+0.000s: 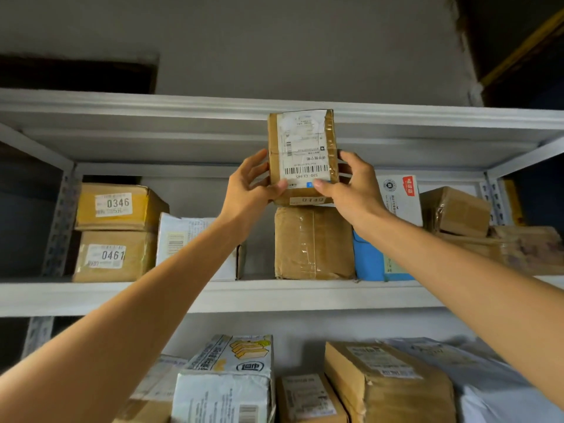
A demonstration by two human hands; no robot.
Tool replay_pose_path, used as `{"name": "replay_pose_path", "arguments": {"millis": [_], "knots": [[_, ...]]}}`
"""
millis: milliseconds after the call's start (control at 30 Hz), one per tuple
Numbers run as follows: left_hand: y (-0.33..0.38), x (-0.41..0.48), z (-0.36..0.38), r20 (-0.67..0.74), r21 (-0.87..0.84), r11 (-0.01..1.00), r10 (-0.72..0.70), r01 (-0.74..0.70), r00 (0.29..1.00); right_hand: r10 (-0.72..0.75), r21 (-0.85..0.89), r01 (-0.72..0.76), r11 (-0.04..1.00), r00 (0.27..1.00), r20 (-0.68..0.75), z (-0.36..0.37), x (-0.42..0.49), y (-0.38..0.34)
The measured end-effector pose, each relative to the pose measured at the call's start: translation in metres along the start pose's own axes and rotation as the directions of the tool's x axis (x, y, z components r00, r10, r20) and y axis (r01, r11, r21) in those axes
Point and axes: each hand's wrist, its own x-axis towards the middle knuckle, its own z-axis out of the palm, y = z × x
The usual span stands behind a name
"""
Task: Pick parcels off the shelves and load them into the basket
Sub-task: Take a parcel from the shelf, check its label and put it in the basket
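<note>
Two bare arms reach up toward grey metal shelves [274, 296] stacked with parcels. Both hands hold one small brown cardboard parcel [303, 154] upright in front of the upper shelf edge. The left hand [251, 184] grips its left side, thumb on the front near the bottom corner. The right hand [351, 184] grips the right side, thumb pressed on the lower front, fingers curled behind. A white shipping label [305, 148] with a barcode covers most of the parcel's front and reads upside down.

Just below the held parcel, a taped brown box [314, 242] stands on the middle shelf; whether the two touch is unclear. To the left sit two stacked brown boxes numbered 0346 [117, 206] and 0461 [114, 256], then a white box [183, 239]. To the right stand a blue and white box [370, 261] and more brown boxes [456, 210]. The shelf below holds further parcels, among them a white bag with yellow print [232, 370].
</note>
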Motion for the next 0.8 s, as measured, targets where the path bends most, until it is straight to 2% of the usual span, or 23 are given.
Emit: {"name": "replay_pose_path", "arguments": {"millis": [67,167,300,433,533,633,733,800], "knots": [[-0.005,-0.004,-0.002,-0.008,-0.002,1.000,-0.008,0.008,1.000,0.037,-0.028,-0.037,0.999,0.999,0.013,0.000,-0.002,0.003],[-0.007,-0.010,-0.010,-0.008,-0.092,0.990,-0.103,0.102,0.995,0.078,-0.085,-0.077,0.993,0.997,0.007,-0.001,-0.007,0.003],[-0.008,-0.017,-0.018,-0.004,0.023,1.000,0.009,-0.009,1.000,-0.023,-0.037,0.022,0.999,0.999,-0.041,-0.003,-0.021,-0.001],[-0.005,-0.026,-0.025,-0.002,0.080,0.995,0.066,-0.066,0.998,-0.108,0.104,0.107,0.989,0.994,0.003,-0.002,-0.026,0.000],[0.001,-0.037,-0.025,0.013,0.253,0.950,0.188,-0.185,0.982,0.034,0.327,-0.047,0.944,0.998,0.045,-0.004,-0.019,-0.002],[0.010,-0.055,-0.011,-0.008,0.462,0.837,0.336,-0.295,0.942,0.235,0.533,-0.281,0.798,0.960,0.153,-0.004,-0.012,0.000],[0.018,-0.072,0.005,-0.062,0.656,0.689,0.456,-0.308,0.888,0.293,0.573,-0.351,0.741,0.936,0.195,0.002,-0.013,0.004],[0.019,-0.075,0.006,-0.060,0.667,0.668,0.490,-0.330,0.870,0.310,0.577,-0.360,0.734,0.932,0.187,0.007,-0.016,0.003]]}}
